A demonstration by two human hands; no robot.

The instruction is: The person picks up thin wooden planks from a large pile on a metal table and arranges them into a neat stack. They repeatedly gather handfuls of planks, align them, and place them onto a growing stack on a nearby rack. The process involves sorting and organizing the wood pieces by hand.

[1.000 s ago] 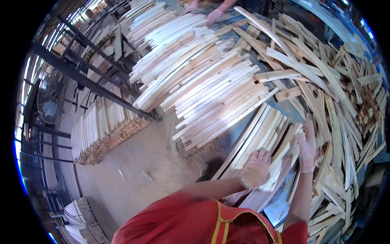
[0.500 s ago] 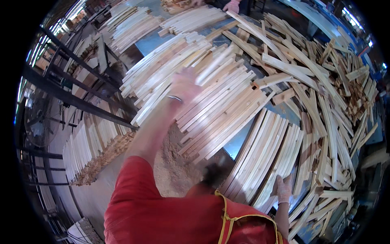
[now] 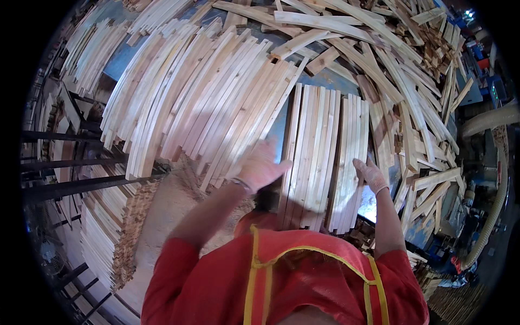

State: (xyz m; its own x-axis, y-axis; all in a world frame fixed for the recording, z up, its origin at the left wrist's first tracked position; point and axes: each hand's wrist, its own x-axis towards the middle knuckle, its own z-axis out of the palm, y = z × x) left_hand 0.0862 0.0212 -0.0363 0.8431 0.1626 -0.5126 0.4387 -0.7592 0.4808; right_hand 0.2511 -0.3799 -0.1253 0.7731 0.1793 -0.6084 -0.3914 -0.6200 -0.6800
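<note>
Straight in front of me, a row of pale wooden strips [image 3: 310, 146] lies side by side on the blue table. A narrower row of strips [image 3: 351, 141] sits just right of it, a dark gap between them. My left hand [image 3: 265, 167], in a pale glove, is at the left edge of the wider row, fingers stretched and thumb apart, holding nothing. My right hand [image 3: 371, 174], also gloved, rests against the right edge of the narrower row with its thumb and fingers apart. A larger spread of strips [image 3: 211, 92] lies to the left.
A jumbled heap of offcuts [image 3: 401, 108] covers the table's right side. Stacked strips [image 3: 100, 227] stand at lower left beside dark metal bars [image 3: 70, 187]. Sawdust [image 3: 162, 216] lies below the table edge. A ribbed hose [image 3: 495, 200] hangs at far right.
My left hand has come back from the larger spread of strips to the left edge of the wider row. My right hand stays at the right edge. The view has turned toward the right.
</note>
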